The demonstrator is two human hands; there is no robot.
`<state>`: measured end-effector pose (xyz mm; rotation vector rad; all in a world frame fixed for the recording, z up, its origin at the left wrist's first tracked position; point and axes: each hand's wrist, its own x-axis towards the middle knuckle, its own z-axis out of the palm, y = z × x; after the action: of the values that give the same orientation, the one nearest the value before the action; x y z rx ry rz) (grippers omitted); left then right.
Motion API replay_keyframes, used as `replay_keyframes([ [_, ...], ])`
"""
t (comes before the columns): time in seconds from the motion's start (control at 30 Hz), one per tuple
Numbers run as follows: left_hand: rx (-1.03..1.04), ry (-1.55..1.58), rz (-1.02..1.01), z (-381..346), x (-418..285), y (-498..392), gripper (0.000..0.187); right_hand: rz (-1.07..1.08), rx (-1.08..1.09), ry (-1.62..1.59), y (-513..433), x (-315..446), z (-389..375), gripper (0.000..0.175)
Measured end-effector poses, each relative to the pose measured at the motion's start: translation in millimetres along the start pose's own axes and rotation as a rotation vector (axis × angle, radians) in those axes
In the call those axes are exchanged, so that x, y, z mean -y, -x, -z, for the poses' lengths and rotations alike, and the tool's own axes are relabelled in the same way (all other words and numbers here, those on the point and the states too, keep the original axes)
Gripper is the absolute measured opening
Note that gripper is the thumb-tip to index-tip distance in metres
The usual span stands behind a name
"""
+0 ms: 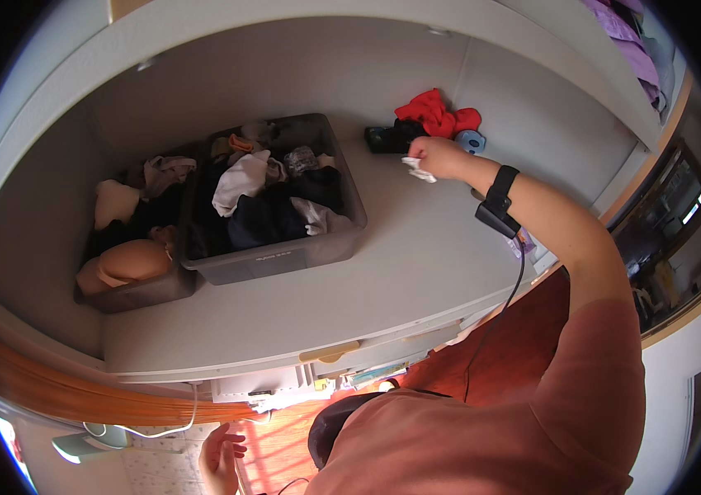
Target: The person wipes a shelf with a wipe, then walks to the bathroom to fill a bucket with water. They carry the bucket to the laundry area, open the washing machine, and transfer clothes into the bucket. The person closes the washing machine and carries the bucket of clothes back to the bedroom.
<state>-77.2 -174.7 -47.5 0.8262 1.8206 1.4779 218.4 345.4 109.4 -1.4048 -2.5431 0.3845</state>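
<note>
My right hand (pixel 440 158) is closed on a small white cloth (pixel 418 170), held over the right part of a grey shelf inside a cabinet. Just behind it lie a crumpled red cloth (pixel 431 113), a black item (pixel 384 139) and a round blue object (pixel 470 142). A black device is strapped to my right forearm, with a cable running down. My left hand (pixel 220 458) hangs low at the bottom of the view, fingers apart, holding nothing. A translucent dark bin (pixel 276 266) of mixed dark and pale clothing stands on the shelf.
A smaller dark bin (pixel 140 300) with a tan bra (pixel 133 263) and other clothing stands to the left. The shelf's front edge (pixel 276 362) curves across the middle, above a drawer with a tan handle (pixel 329 352). Purple fabric (pixel 626 43) shows at upper right.
</note>
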Motion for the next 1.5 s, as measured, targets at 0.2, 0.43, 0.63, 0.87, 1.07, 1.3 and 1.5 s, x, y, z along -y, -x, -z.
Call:
replay_keyframes([
  [0.2,0.002,0.052,0.049,-2.5,-0.2,7.6,0.027,-0.037,-0.053,0.441,-0.6,-43.1,-31.5,0.019],
  [0.43,0.025,0.015,-0.002,-11.9,-9.9,3.6,0.028,0.313,0.304,-0.099,22.1,51.4,-39.6,0.024],
  [0.63,-0.103,-0.076,0.054,-22.5,-21.3,34.4,0.027,0.273,-0.087,0.175,-88.9,36.5,-25.6,0.025],
  [0.87,-0.316,-0.022,0.195,-34.7,4.2,113.5,0.035,0.341,-0.155,0.413,-142.6,33.5,-51.7,0.022],
  [1.07,-0.428,-0.03,0.261,-53.4,11.9,160.0,0.034,0.404,-0.052,0.474,-181.9,41.1,-71.0,0.023],
  [1.3,-0.498,0.005,0.249,-60.0,3.3,146.4,0.03,0.702,0.174,0.655,-117.9,68.3,-69.0,0.023],
  [1.5,-0.373,-0.001,0.167,-51.4,7.0,106.9,0.029,0.656,0.62,-0.095,-50.2,54.0,-31.3,0.025],
])
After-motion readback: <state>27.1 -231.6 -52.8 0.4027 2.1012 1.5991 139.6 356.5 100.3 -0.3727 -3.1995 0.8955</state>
